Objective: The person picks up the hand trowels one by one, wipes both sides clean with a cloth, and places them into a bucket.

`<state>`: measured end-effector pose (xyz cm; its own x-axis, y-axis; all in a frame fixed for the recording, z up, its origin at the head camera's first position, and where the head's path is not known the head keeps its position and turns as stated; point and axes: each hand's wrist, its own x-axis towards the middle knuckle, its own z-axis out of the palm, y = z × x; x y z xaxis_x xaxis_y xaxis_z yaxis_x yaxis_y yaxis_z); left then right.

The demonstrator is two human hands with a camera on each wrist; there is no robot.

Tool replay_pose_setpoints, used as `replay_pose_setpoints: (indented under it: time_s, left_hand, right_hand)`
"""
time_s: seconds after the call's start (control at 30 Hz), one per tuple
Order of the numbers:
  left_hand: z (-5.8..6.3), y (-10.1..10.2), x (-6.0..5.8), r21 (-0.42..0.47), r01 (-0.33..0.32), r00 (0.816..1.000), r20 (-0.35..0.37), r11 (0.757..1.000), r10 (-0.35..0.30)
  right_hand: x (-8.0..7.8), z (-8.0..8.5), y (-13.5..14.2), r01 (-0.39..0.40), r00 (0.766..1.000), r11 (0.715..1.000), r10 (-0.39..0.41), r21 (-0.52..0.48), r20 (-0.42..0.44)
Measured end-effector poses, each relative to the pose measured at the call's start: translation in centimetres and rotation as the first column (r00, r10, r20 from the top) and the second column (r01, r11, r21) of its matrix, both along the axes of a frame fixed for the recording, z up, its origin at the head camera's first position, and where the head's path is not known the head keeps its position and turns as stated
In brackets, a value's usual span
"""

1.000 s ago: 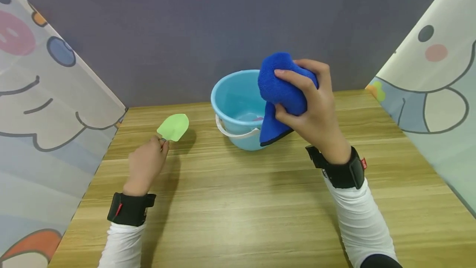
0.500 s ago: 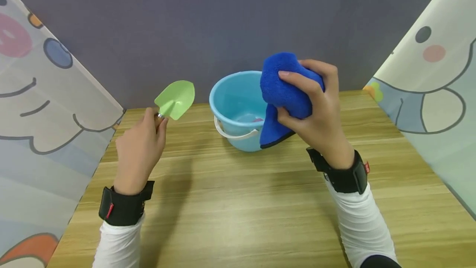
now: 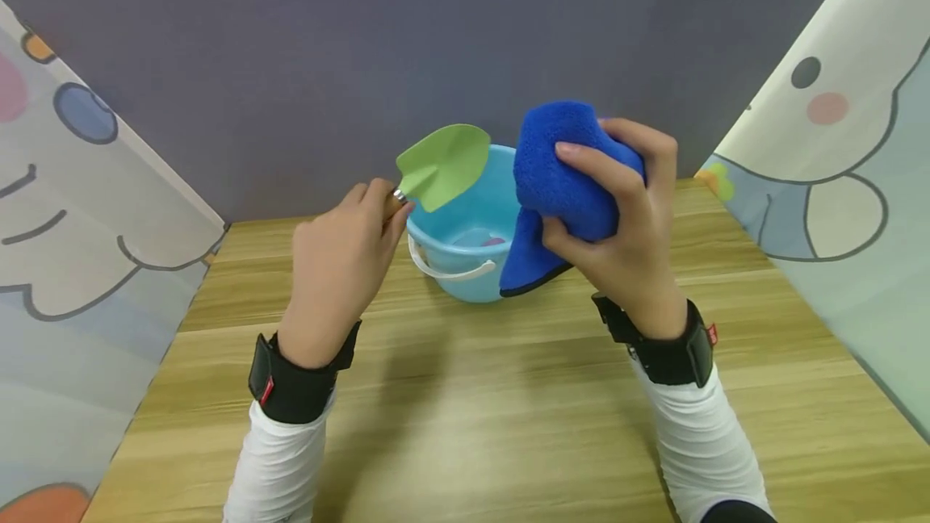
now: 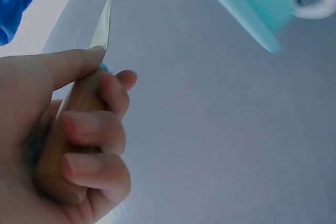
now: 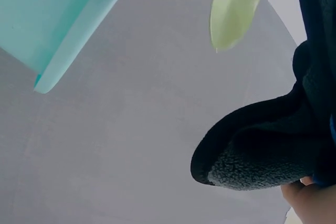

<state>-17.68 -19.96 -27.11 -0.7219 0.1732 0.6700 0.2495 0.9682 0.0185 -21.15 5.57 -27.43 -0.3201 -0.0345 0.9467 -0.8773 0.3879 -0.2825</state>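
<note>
Cartoon-printed panels (image 3: pixel 828 144) flank a dark gray wall (image 3: pixel 327 47) behind a wood-grain bench (image 3: pixel 465 442), where a light-blue bucket (image 3: pixel 465 258) with a white handle (image 3: pixel 450 275) stands upright, a small pink item (image 3: pixel 494 241) inside. A person in white sleeves (image 3: pixel 279 458) grips a green-bladed trowel (image 3: pixel 446 166) in the left hand (image 3: pixel 337 261), fingers curled around its wooden grip (image 4: pixel 84 95), the blade raised apart from the bucket. The right hand (image 3: pixel 632 240) clutches a bunched blue cloth (image 3: pixel 567 172) between thumb and fingers, its dark-edged corner hanging across the bucket's right side in the head view.
</note>
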Motion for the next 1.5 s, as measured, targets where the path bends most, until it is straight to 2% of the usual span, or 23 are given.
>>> replay_pose_setpoints:
  time_s: [0.23,0.47,0.57,0.73,0.93,1.13,1.5]
  left_hand:
    - [0.3,3.1,0.4,-0.051,0.07,0.997,-0.005,0.996,-0.071]
    - [0.1,4.8,0.9,-0.098,0.085,0.996,0.001,0.991,-0.086]
    - [0.0,5.1,1.4,-0.07,0.112,0.994,0.026,0.991,-0.111]
    - [-0.3,5.5,2.1,0.036,0.162,0.985,0.051,0.986,-0.164]
    - [-0.5,6.0,2.4,0.094,0.189,0.98,0.045,0.977,-0.194]
    - [-0.8,6.2,2.8,0.127,0.177,0.983,0.02,0.976,-0.181]
    - [-0.9,6.1,2.9,0.123,0.169,0.985,-0.064,0.978,-0.162]
  right_hand:
    - [0.7,-0.2,-0.6,-0.01,0.999,1.0,0.01,-0.021,-0.034]
    - [1.6,-1.0,-2.1,-0.09,0.994,0.993,0.094,0.078,-0.056]
    - [1.8,-1.3,-2.6,-0.088,0.992,0.982,0.101,0.169,-0.07]
    - [1.8,-1.6,-2.9,-0.006,0.993,0.953,0.042,0.303,-0.114]
    - [1.8,-2.0,-2.8,0.029,0.99,0.956,0.014,0.293,-0.142]
    - [2.1,-2.3,-2.7,0.036,0.989,0.944,0.014,0.328,-0.149]
    - [2.3,-2.3,-2.9,0.037,0.984,0.942,0.025,0.333,-0.179]
